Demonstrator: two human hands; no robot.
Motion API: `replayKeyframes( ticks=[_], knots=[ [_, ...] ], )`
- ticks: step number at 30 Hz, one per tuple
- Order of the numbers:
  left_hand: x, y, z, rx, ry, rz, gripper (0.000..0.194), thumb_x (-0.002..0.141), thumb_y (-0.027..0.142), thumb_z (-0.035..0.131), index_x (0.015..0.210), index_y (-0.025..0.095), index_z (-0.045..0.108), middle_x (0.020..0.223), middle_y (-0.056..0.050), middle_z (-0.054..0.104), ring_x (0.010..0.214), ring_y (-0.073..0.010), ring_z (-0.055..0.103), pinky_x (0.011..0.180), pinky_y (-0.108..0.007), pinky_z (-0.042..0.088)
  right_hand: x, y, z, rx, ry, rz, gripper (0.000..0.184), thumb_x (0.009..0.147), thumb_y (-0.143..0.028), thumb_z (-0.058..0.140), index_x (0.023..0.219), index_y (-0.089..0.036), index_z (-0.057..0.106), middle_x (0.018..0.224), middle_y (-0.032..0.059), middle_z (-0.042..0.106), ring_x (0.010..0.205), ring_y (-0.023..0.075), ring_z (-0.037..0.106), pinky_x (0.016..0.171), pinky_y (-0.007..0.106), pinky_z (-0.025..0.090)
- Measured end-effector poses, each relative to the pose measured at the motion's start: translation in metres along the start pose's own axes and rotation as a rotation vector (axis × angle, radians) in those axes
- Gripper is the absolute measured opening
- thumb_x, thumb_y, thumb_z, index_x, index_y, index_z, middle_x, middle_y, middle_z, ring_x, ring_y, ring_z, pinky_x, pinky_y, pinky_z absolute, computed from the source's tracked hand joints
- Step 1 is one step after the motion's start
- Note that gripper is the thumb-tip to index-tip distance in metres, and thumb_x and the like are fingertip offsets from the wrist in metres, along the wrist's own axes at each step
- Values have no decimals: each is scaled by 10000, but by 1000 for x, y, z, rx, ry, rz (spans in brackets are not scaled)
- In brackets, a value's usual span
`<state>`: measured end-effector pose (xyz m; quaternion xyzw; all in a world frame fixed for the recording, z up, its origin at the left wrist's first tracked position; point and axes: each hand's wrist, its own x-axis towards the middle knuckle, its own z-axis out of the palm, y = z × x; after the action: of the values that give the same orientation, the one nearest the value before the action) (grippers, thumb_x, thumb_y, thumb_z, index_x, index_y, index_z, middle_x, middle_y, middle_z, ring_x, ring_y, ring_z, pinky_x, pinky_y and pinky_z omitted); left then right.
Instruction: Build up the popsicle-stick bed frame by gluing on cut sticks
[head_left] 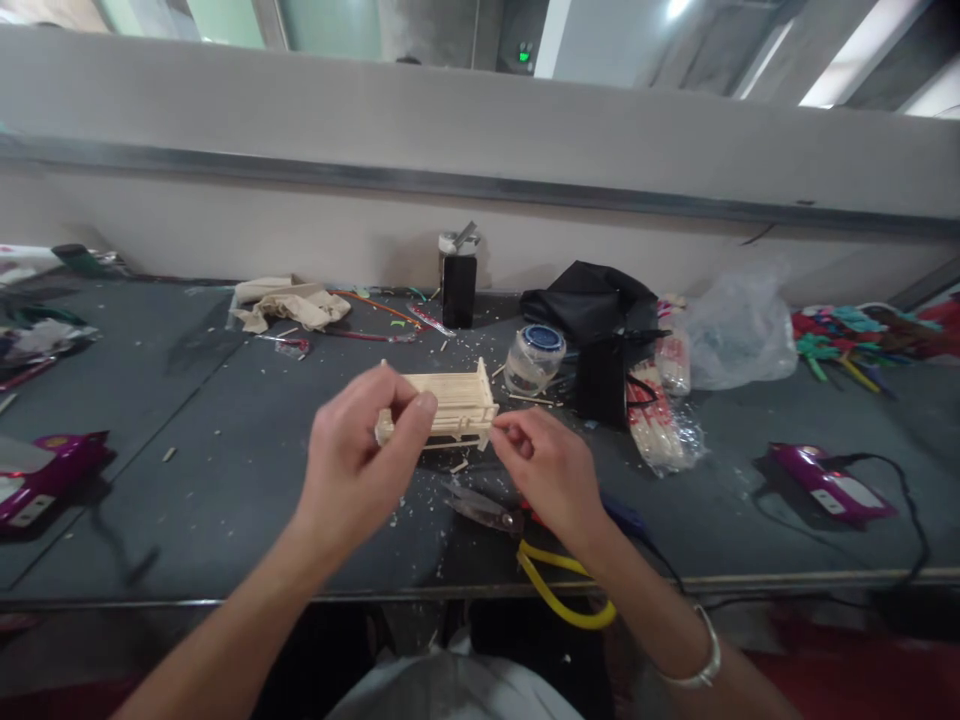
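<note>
A small model bed of pale wooden sticks [450, 388] stands on the dark table between my hands, with short posts and rails at its ends. My left hand [365, 440] closes round its left end, thumb along the near side and fingers partly hidden behind. At the near right corner, my right hand [544, 458] is pinched together against the frame; anything between its fingertips is too small to make out. Scissors with yellow handles [555, 590] lie below my right hand, their blades pointing left.
Beyond the model stand a lidded jar [534, 362] and a black box [459, 290]. To the right are a black bag [592, 300], packs of sticks [664, 425] and a clear plastic bag [739, 325]. Purple devices [829, 485] sit at both sides. Wood scraps litter the table.
</note>
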<state>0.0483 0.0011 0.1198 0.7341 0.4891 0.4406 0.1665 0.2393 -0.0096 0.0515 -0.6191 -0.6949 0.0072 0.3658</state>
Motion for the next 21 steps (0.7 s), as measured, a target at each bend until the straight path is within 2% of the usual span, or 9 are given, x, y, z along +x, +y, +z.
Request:
replayKeyframes(
  ticks=[3,5,8,10,13,16,19,21],
  knots=[
    [-33,-16,18,-92,-22,-113,376,885,292,399,534,199,305,519,47,306,501,-98,334,493,-235,302,0,0,8,-67,29,7,85,855,-269,570,864,-224,642,747,6,641,643,144,575,614,253,396],
    [-49,-24,30,-125,-57,-143,394,899,289,391,530,200,281,515,49,286,493,-96,323,492,-236,297,0,0,12,-106,45,5,108,866,-297,561,866,-220,637,737,7,643,657,152,585,608,256,385],
    [-62,-31,42,-76,-120,-121,388,921,294,393,547,190,386,532,38,385,530,-105,400,534,-240,336,1,-1,14,-143,73,-16,132,878,-313,546,826,-222,625,707,4,631,652,155,582,596,261,370],
    [-63,-32,44,-31,-130,-51,313,914,280,429,625,181,495,582,26,480,572,-115,458,580,-245,373,1,-2,11,-115,102,-27,159,890,-284,521,765,-225,599,677,0,609,632,150,566,596,261,372],
    [-51,-32,42,59,-35,124,103,871,234,516,902,177,597,753,-17,603,723,-156,537,708,-286,429,4,-2,0,-18,183,-29,163,907,-245,475,777,-229,572,697,10,591,649,156,553,622,265,404],
    [-28,-28,39,259,21,260,229,832,193,554,1058,187,591,1017,-84,640,943,-235,532,837,-381,414,12,3,-13,44,164,-106,141,893,-188,453,943,-221,580,878,56,610,770,185,569,676,294,443],
    [-2,-22,44,422,-95,326,323,787,179,595,1109,193,591,1129,-98,622,1051,-292,487,854,-428,377,23,11,-17,68,29,-197,248,823,-145,508,1056,-201,572,960,79,584,855,212,565,723,326,464],
    [13,-19,50,477,-210,360,296,765,154,594,1059,182,615,1089,-91,642,1042,-296,490,834,-423,368,29,16,-15,88,-67,-233,280,791,-135,545,1061,-204,577,927,66,574,871,215,563,760,335,468]
  ],
)
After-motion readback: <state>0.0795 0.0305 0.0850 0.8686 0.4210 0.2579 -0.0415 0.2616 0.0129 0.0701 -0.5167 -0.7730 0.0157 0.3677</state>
